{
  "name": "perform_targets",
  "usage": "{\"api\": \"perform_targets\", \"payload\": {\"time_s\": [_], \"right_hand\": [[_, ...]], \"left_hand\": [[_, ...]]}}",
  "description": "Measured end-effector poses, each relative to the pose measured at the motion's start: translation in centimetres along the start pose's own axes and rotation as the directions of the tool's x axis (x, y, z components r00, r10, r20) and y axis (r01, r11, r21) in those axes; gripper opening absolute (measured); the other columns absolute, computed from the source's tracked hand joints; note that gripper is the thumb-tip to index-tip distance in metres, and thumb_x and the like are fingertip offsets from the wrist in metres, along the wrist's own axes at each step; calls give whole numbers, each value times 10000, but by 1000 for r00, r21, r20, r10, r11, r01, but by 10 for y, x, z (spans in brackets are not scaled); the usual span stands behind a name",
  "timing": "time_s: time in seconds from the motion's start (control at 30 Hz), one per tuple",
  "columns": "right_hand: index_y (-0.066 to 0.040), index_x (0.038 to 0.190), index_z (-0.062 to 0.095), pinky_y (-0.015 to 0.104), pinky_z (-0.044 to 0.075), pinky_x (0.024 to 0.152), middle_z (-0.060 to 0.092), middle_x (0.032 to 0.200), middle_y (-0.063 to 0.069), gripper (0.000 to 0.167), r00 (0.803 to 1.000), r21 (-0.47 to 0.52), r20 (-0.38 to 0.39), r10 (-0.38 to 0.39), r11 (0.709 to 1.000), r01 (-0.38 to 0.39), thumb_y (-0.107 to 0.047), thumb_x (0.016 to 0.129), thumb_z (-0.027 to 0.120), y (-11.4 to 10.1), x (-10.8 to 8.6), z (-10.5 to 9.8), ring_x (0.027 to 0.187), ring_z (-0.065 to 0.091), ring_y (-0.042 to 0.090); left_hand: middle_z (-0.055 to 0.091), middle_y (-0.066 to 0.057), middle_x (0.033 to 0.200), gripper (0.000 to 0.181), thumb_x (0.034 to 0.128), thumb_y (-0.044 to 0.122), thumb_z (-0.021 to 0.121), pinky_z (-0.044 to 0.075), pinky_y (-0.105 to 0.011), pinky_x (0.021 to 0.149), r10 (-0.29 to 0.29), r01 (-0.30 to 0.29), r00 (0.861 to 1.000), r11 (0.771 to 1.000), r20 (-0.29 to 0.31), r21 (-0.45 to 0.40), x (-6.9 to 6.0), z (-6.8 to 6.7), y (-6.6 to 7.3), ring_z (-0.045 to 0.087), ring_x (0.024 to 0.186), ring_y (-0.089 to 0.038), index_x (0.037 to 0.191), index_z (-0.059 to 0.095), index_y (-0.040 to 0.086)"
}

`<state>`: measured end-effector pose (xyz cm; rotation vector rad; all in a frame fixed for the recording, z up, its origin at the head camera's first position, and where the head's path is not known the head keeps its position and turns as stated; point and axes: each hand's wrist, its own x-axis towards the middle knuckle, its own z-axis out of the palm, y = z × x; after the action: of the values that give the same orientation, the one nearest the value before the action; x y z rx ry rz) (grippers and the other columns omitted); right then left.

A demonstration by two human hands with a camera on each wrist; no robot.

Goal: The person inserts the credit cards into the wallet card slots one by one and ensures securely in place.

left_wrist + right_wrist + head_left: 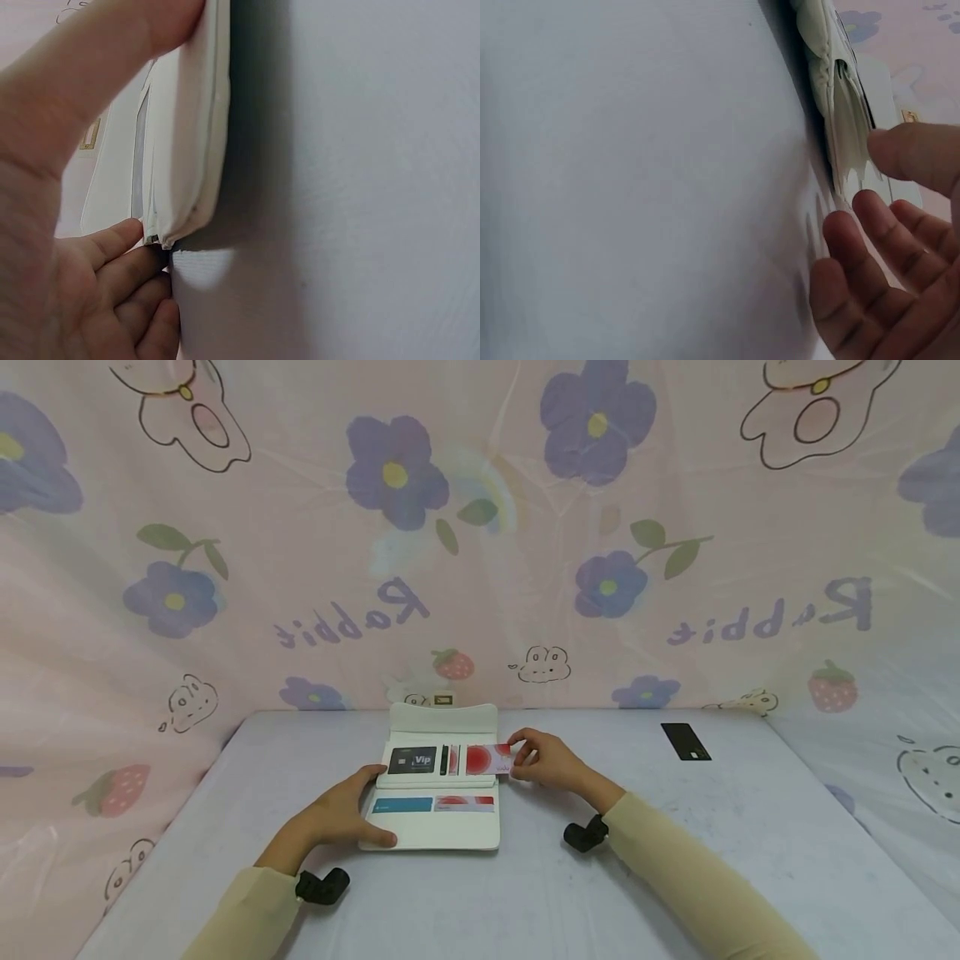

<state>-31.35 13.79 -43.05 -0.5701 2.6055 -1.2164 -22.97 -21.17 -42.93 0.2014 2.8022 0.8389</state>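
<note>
An open white wallet (431, 835) lies on the table with its flap folded back. My left hand (333, 810) grips its left side, thumb on the lower panel and fingers along the edge; the left wrist view shows the wallet's edge (187, 142) between them. Between thumb and fingertips, my right hand (551, 762) pinches the right end of a red-and-white card (483, 760), which sticks out past the wallet's right edge. Left of it on the upper panel is a dark Vip card (411, 761). Lower slots hold a blue card (402, 805) and a reddish card (464, 803).
A black card (686, 742) lies alone at the table's back right. The white table (450, 910) meets a printed curtain (480, 568) at its back edge. Small black cameras sit on both wrists. A metal clasp (443, 700) is at the flap's top.
</note>
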Motion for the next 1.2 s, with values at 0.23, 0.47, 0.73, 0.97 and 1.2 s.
{"api": "perform_targets", "payload": {"time_s": [0.23,0.47,0.73,0.97,1.2], "right_hand": [[-125,1189,567,259,520,589,649,903,33,421,1000,1,-11,-13,1000,13,-127,809,748,-3,2,3,664,584,153],[-107,1193,570,252,502,600,654,920,46,433,999,-19,-18,-44,999,44,-140,801,751,-6,6,9,674,570,150],[-144,1183,571,253,524,620,633,927,33,430,999,1,-35,-20,1000,20,-125,795,757,-9,11,16,694,573,160],[-117,1171,576,237,508,588,609,904,53,431,998,4,-42,-48,999,48,-123,781,761,-11,14,21,655,565,130],[-85,1154,582,230,478,569,581,856,48,436,995,-12,-73,-68,998,68,-108,763,774,-14,17,25,644,536,124]], "left_hand": [[382,-190,1512,1170,542,548,872,355,-626,1058,10,-10,1000,1000,-3,-6,1,1,-1,371,1381,-404,1485,316,134],[383,-192,1510,1173,542,535,879,352,-624,1062,13,-13,1000,1000,-1,-13,0,0,-2,368,1383,-404,1486,314,128],[393,-192,1503,1175,543,533,879,352,-623,1062,13,-13,1000,1000,0,-11,0,0,-1,378,1377,-398,1486,311,123],[384,-192,1511,1192,538,551,877,345,-618,1071,5,-5,1000,1000,8,-11,1,2,-1,364,1387,-402,1492,302,126],[400,-189,1499,1181,538,535,880,359,-615,1063,7,-7,1000,1000,-7,-1,2,1,-1,385,1375,-392,1485,311,116]]}}
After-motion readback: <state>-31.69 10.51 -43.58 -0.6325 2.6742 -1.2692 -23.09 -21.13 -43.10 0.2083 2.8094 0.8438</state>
